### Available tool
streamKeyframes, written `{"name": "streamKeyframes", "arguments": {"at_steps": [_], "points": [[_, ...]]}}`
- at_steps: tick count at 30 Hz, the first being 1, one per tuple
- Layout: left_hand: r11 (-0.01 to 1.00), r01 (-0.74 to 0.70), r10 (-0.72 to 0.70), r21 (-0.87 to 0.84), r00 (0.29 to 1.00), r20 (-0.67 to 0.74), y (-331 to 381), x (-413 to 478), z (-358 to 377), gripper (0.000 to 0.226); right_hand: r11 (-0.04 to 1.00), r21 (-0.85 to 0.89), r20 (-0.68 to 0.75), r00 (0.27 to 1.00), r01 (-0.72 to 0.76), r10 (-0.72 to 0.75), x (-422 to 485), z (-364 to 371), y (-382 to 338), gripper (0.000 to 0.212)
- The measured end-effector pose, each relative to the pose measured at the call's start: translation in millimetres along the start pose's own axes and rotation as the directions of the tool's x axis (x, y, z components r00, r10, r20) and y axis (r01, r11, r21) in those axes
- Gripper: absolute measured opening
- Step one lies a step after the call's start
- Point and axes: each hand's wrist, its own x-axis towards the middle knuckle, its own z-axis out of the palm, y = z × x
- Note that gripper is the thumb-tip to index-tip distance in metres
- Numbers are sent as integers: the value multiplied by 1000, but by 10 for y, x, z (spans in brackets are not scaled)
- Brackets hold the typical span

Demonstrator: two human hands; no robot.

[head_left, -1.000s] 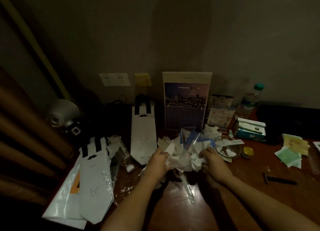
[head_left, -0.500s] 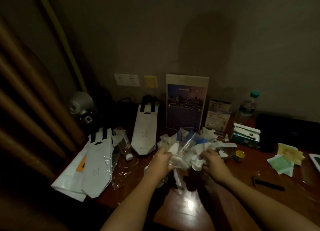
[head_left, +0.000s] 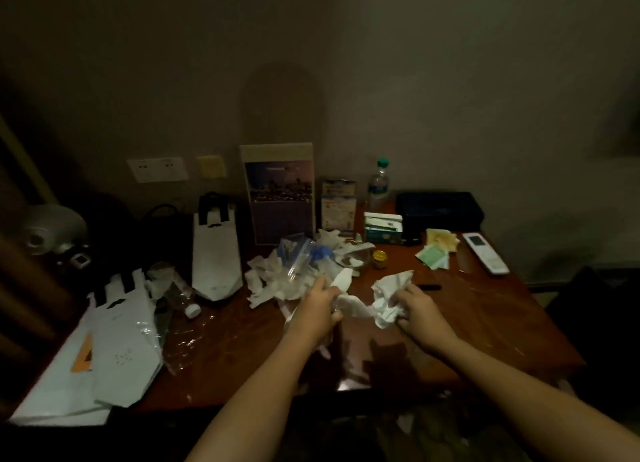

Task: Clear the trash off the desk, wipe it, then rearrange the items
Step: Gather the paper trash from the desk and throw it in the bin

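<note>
Exposure: dim throughout, warm brown cast.
Source: seemingly behind and above the camera; a rounded shadow falls on the plain beige wall (head_left: pixel 280 115).
Shadows: dark patches on the near part of the glossy reddish-brown wooden desk (head_left: pixel 502 316).
Glare: faint sheen on the desk; small highlights on the crumpled clear plastic film (head_left: pixel 187 340).
Brightest areas: the flat white paper bags (head_left: pixel 121 357).
Corners: near black.
Distortion: wide-angle bowing of the desk edges.
Sharpness: soft, grainy; print on the upright city-photo calendar (head_left: pixel 280 195) is unreadable.
</note>
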Motion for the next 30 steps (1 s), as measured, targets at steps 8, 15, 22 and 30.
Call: {"name": "streamKeyframes", "arguments": {"at_steps": [8,15,22,30], "points": [[986,-161,158,32,984,81,971,-126,428,31,987,4,-116,980,-162,162,-879,-557,562,23],[970,-242,235,32,961,144,2119,88,906,36,974,74,-242,944,-213,224,-1373,-1214,1420,20],[945,-325,310,34,925,218,3566,385,1854,32,962,95,-267,924,-257,273,-1950,-2012,2755,21],[910,-414,392,19,875,285,4894,781,2700,27,933,119,-319,877,-338,359,-2392,-2828,4027,20]]}}
